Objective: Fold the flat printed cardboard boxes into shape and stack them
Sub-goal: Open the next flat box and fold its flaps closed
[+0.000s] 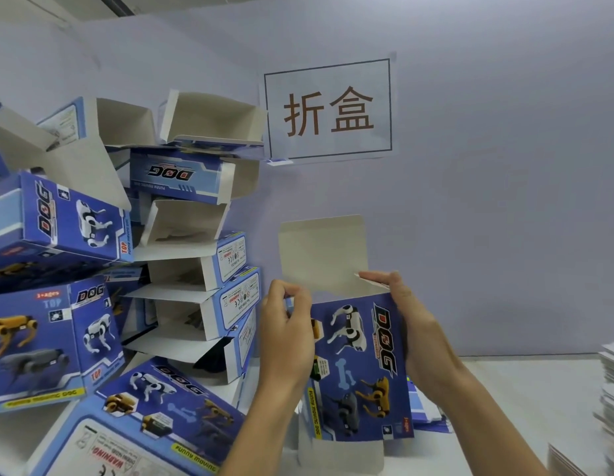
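Two hands hold one blue printed cardboard box (359, 369) upright above the white bench (525, 400), near its middle. The left hand (286, 333) has its grip curled round the box's left edge, fingertips pinching at the top corner. The right hand (407, 324) clasps the right side, thumb lying along the top rim. The box's plain top flap (322, 252) stands open. Toward the bench's left edge leans a heap of folded blue boxes (103, 269). Flat white sheets (611, 389) are stacked at the right edge.
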`<state>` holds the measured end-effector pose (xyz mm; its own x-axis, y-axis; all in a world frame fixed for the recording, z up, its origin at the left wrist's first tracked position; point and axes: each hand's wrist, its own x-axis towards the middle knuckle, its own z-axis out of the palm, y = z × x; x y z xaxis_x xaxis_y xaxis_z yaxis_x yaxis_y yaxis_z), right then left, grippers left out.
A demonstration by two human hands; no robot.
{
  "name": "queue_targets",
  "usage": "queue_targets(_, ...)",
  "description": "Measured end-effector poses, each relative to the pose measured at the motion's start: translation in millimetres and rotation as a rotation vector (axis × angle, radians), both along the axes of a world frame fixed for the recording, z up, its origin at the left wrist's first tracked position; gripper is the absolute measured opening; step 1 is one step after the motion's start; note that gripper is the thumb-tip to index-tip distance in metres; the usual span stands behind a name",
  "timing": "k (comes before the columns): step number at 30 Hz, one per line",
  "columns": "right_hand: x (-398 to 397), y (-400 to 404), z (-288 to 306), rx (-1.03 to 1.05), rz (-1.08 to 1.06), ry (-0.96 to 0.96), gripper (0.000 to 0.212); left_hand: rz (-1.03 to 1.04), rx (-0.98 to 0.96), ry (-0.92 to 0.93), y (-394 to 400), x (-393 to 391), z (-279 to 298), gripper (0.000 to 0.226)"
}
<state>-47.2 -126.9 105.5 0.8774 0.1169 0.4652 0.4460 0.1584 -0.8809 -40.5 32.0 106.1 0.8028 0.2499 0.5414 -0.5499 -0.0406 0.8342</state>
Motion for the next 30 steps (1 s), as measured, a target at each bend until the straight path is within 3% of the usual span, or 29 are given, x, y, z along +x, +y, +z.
queue_targets(2,1.3,6.9,1.6,0.019,-0.12,-0.006,0.045,-0.009,-0.032,-0.015,-2.3,-1.9,2.2,0.024)
queue_targets(5,2.2,11.9,3.7,-0.018,-0.252,-0.046,0.027,-0.03,-0.045,-0.004,-4.1,-5.9,6.6,0.023)
queue_targets(8,3.1,10.4,3.7,0.001,-0.262,0.002,0.012,-0.025,-0.026,0.04,-2.9,-7.4,10.0,0.009)
queue_targets(10,2.3,9.4,2.8,0.02,-0.235,0.039,0.006,-0.041,-0.052,0.05,-2.2,-8.0,10.4,0.018)
queue_targets(17,-0.8,8.1,8.1,0.015,-0.187,0.044,0.034,-0.074,-0.095,0.058,-2.5,-6.1,9.2,0.039)
queue_targets(23,1.7,7.8,6.2,0.038,-0.156,0.033,0.026,-0.064,-0.121,0.009,-0.1,-6.8,9.1,0.045)
queue_targets(30,5.2,8.1,3.8,0.088,-0.171,-0.004,0.033,-0.04,-0.117,-0.045,-0.1,-7.1,9.9,0.047)
